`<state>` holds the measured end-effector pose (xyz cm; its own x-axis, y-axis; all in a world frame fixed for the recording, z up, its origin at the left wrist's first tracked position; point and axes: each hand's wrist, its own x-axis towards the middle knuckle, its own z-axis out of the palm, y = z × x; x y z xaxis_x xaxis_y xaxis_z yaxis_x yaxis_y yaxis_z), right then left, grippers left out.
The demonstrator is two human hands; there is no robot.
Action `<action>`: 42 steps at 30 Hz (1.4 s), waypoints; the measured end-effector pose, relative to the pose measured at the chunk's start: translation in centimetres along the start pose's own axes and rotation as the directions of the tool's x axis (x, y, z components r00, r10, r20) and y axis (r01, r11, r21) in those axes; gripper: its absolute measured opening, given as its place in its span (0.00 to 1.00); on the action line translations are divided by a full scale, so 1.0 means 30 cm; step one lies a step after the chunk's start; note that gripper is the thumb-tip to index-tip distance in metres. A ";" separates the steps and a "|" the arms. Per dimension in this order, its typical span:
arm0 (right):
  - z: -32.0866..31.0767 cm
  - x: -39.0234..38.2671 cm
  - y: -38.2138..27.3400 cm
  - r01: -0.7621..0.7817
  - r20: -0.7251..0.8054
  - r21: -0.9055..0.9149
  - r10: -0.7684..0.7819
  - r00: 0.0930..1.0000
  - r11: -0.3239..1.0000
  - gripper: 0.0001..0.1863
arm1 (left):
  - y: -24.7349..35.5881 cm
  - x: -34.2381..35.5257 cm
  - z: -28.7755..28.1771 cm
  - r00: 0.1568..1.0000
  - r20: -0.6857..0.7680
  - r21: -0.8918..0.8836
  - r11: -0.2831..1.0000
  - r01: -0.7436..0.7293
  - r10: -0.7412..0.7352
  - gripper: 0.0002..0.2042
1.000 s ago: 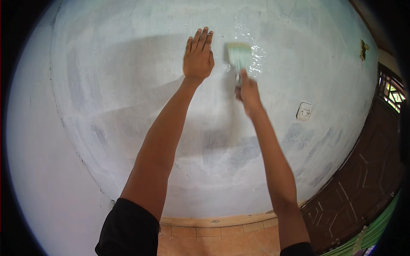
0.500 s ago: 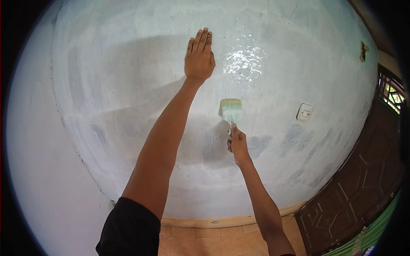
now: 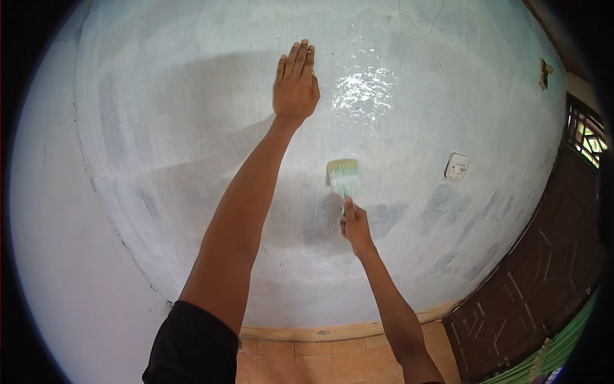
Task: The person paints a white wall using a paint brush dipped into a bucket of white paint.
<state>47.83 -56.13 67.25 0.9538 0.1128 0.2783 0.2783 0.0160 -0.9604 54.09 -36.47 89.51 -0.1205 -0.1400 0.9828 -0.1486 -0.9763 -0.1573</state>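
Observation:
My left hand point(image 3: 296, 86) lies flat on the pale, patchily painted wall point(image 3: 198, 96), fingers extended, high in the centre. Lower and to its right, my right hand point(image 3: 355, 227) grips the handle of a wide paintbrush point(image 3: 343, 176), its pale green-stained bristles against the wall. A glossy wet patch of paint point(image 3: 361, 89) shines above the brush, right of my left hand. Faint grey marks show around and below the brush.
A white wall socket point(image 3: 456, 165) is right of the brush, with a small fitting point(image 3: 545, 73) higher up. At right stand a dark brown door point(image 3: 524, 275), a barred opening above it and green fabric point(image 3: 563, 339). Orange tiled floor point(image 3: 313, 365) runs below; another wall point(image 3: 57, 224) meets at left.
My right hand has brought the brush down from the glossy patch to below it, slightly lower than half a second ago. My left hand stays in about the same place.

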 end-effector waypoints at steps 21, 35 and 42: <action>-0.075 0.092 -0.202 0.156 -0.018 0.044 -0.156 0.988 0.987 0.24 | -0.007 0.011 0.000 0.997 0.049 0.093 0.994 0.052 -0.057 0.24; -0.118 -0.015 -0.047 0.001 0.014 0.004 -0.001 1.000 1.000 0.26 | -0.002 0.000 0.000 0.997 0.067 0.114 0.993 0.041 -0.049 0.23; -0.142 0.181 -0.348 0.206 -0.017 0.071 -0.206 0.978 0.976 0.25 | 0.016 0.026 -0.022 0.996 0.066 0.065 0.997 0.052 -0.056 0.23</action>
<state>50.57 -59.92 78.85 0.8781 0.0897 0.4700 0.4603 0.1098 -0.8809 53.26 -36.95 90.14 -0.0469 -0.0958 0.9943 -0.0908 -0.9909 -0.0997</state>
